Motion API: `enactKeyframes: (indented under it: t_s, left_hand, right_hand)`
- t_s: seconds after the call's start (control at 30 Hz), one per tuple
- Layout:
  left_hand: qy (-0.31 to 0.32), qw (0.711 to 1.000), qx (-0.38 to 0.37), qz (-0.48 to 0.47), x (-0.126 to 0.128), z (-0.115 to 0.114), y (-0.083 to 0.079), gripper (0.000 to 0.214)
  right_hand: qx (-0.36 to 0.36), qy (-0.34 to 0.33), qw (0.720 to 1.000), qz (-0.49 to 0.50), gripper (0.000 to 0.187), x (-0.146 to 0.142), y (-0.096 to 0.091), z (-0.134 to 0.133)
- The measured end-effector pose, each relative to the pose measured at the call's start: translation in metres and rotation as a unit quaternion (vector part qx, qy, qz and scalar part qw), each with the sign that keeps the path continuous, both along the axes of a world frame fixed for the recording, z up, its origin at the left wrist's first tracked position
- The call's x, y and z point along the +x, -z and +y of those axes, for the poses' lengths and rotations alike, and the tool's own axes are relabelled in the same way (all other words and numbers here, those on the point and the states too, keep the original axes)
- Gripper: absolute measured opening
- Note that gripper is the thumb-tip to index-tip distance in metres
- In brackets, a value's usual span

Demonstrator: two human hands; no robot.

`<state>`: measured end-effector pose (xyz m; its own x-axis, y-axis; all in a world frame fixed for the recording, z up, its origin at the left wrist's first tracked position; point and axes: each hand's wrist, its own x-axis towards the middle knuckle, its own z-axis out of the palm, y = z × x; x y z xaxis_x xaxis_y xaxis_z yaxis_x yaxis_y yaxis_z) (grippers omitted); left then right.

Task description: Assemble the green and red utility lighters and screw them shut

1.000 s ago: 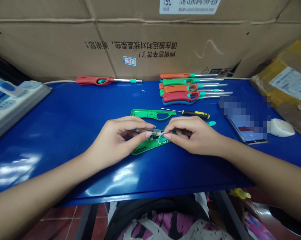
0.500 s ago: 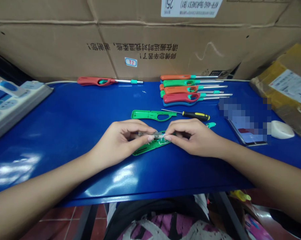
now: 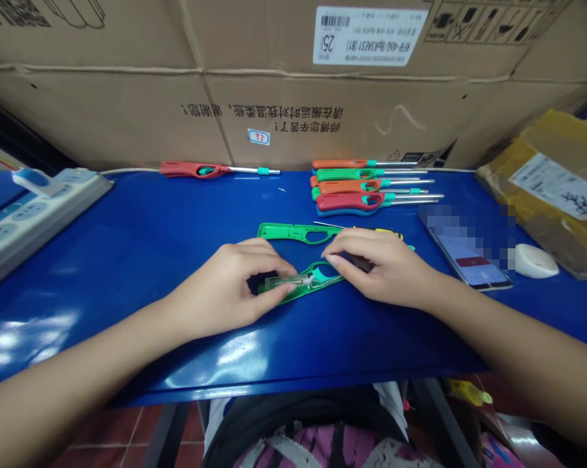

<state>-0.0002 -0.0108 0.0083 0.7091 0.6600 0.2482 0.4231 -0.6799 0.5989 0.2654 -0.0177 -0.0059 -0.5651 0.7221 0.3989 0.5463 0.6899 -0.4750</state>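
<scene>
My left hand (image 3: 242, 279) pinches a clear plastic fuel tank (image 3: 286, 281) between thumb and fingers, low over one green lighter shell half (image 3: 300, 294). Beside the tank's right end, a teal trigger (image 3: 318, 275) sits in that shell. My right hand (image 3: 376, 263) hovers over the shell's narrow end, thumb and forefinger brought together; whether anything is between them cannot be made out. Behind both hands lies the other green shell half (image 3: 293, 233). A screwdriver (image 3: 328, 225) is partly hidden behind my right hand.
Several assembled lighters (image 3: 354, 201) are stacked at the back, and a red lighter (image 3: 193, 169) lies left of them. To the right are a phone (image 3: 469, 250), a white mouse (image 3: 535, 261) and a taped parcel (image 3: 556, 188). A power strip (image 3: 34, 211) lies left. A large carton (image 3: 142, 117) stands behind.
My right hand has come away from the tank's end, slightly up and to the right. The tank is lower against the shell, and the teal trigger now shows. The camera view has tilted up.
</scene>
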Motion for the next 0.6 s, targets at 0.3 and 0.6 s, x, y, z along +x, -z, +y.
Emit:
enactKeyframes:
  t_s: [0.3, 0.6]
  left_hand:
    - [0.033, 0.994, 0.019, 0.100, -0.0049, 0.0050, -0.0037, 0.013]
    - [0.024, 0.994, 0.029, 0.106, -0.0043, 0.0036, -0.0007, 0.018]
  right_hand:
    - [0.019, -0.081, 0.991, -0.103, 0.023, 0.0042, -0.0003, 0.0002]
    - [0.038, -0.146, 0.975, -0.161, 0.037, 0.0044, -0.0027, -0.0034]
